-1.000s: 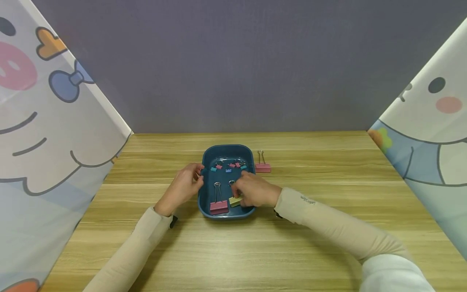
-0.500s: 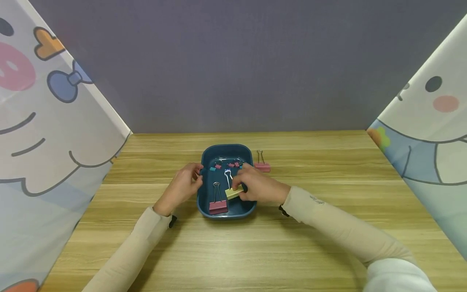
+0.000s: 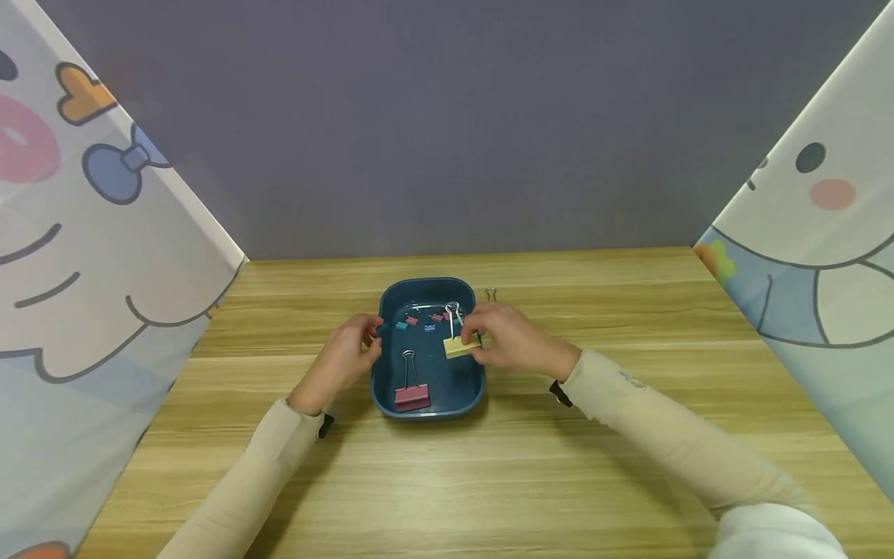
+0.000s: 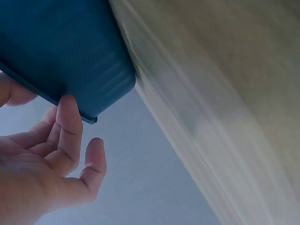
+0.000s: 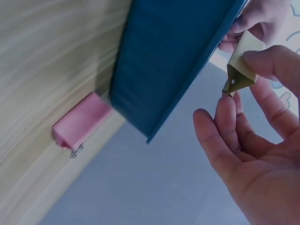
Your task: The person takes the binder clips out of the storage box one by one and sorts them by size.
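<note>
The right sleeve (image 3: pixel 673 423) bears lettering (image 3: pixel 632 380) too blurred to read.

Tabletop (image 3: pixel 433 481): light wood grain, bands running side to side. Behind its far edge, plain grey-blue wall (image 3: pixel 447 124). Left side: pale cartoon-print panel (image 3: pixel 84 303) with pink snout (image 3: pixel 28 144), orange heart (image 3: pixel 84 93), blue bow (image 3: pixel 115 172), part cut off by frame. Right side: second printed panel (image 3: pixel 789 241), dark oval eye (image 3: pixel 811 157), pink cheek (image 3: pixel 833 194), blue clothing, green-and-orange patch (image 3: pixel 719 256) near tabletop's far corner.
</note>
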`<state>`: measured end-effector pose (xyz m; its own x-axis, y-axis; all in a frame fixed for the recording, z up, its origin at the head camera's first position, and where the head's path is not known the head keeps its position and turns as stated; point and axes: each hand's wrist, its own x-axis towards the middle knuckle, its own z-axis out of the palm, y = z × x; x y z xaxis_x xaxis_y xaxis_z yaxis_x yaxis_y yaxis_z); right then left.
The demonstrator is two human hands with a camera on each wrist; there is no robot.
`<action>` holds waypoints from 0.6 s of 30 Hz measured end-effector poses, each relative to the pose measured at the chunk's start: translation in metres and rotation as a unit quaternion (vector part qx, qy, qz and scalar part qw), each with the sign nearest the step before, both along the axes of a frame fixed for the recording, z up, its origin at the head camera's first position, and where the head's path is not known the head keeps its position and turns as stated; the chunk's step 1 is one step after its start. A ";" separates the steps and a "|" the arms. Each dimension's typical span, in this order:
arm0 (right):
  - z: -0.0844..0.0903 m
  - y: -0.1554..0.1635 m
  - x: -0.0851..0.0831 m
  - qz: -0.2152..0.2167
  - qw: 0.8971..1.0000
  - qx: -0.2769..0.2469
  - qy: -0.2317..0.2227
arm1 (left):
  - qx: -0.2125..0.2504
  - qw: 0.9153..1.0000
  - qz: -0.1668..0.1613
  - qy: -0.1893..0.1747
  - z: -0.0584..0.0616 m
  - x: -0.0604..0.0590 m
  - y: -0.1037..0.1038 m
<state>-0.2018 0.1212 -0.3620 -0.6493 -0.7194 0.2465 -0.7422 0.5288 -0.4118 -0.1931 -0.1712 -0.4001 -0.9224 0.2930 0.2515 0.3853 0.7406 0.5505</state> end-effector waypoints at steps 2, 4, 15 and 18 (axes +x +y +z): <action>0.000 0.004 -0.001 -0.002 1.000 -0.005 -0.001 | 0.000 1.000 -0.001 -0.001 0.001 0.000 0.000; 0.001 0.007 -0.002 -0.005 1.000 -0.010 -0.003 | -0.001 1.000 -0.002 -0.002 0.001 0.000 -0.001; 0.009 0.025 -0.007 -0.037 0.999 -0.028 -0.010 | 0.000 1.000 -0.004 -0.007 0.000 0.001 -0.001; 0.010 0.032 -0.009 -0.036 0.999 -0.041 -0.001 | -0.001 1.000 -0.006 -0.005 0.000 0.000 0.000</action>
<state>-0.2106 0.1529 -0.3523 -0.6986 -0.6492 0.3009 -0.7031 0.5448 -0.4570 -0.1926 -0.1714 -0.3999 -0.9213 0.3045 0.2417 0.3886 0.7376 0.5522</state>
